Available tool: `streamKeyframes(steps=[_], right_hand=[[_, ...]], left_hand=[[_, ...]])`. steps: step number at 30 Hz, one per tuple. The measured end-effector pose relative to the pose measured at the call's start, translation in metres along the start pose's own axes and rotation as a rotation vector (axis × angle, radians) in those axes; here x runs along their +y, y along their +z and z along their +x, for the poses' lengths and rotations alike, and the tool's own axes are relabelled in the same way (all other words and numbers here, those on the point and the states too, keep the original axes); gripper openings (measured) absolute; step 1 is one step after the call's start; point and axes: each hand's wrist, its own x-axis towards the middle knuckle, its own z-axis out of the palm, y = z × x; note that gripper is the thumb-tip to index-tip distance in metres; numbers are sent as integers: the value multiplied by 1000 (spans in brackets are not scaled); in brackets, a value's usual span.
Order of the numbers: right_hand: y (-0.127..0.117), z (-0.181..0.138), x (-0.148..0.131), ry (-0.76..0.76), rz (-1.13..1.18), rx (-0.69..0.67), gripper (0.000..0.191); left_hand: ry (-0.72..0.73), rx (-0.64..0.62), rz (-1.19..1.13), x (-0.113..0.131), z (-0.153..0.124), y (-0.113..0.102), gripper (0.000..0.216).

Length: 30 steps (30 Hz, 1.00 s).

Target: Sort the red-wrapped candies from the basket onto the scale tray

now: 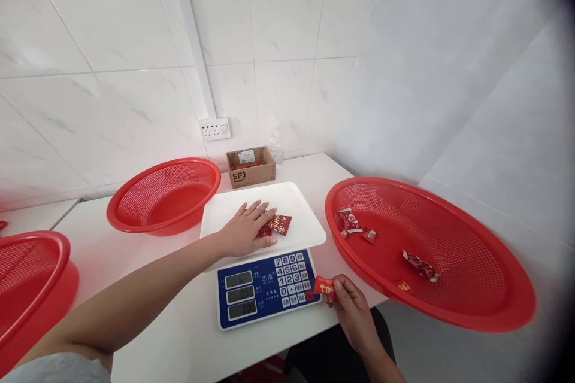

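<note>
My left hand (246, 231) lies with fingers spread over small red printed packets (282, 224) on the white weighing tray (300, 209). Its palm hides part of them. At the near right corner of the scale, my right hand (353, 311) pinches a red packet with yellow lettering (323, 286) between thumb and fingers. This packet is beside the blue keypad panel (265, 290), whose number keys and three small displays face me.
A large red basket (471, 209) on the right holds several small wrapped packets (420, 266). Two more red baskets (164, 169) (31, 239) stand at left. Behind the tray sits an open cardboard box (254, 175) with red items inside, near a clear plastic item (276, 146).
</note>
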Motion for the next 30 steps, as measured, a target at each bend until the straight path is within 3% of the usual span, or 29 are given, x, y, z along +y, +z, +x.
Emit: streamKeyframes(steps=[4,7,12,15,18,20,23,27,30], right_hand=[[1,0,-1,8,1,7,38],[-1,-1,2,1,11,15,37],[2,-14,-4,-85,-169,-44,35],[14,-26,-21,-170,-393,-272,30],[31,-35,-37,-302,-637,-485,23],[40,-37,-43,-351,-750,-549,22],[48,-38,-45,-363,-840,-538,25],[45,-40,-53,-374,-952,-561,29],[35,-42,-75,-408,-1023,-597,28]], left_hand=[[62,198,-104,18,-18,-7,67],[81,273,-392,45,-48,0,52],[-32,108,-971,89,-90,43,42],[-122,-34,-1225,97,-94,69,47],[-121,-177,-1449,96,-91,84,44],[-89,-220,-1511,93,-88,87,40],[-89,-250,-1523,87,-84,90,37],[-56,-318,-1525,83,-80,99,35],[-7,-400,-1555,83,-78,105,39]])
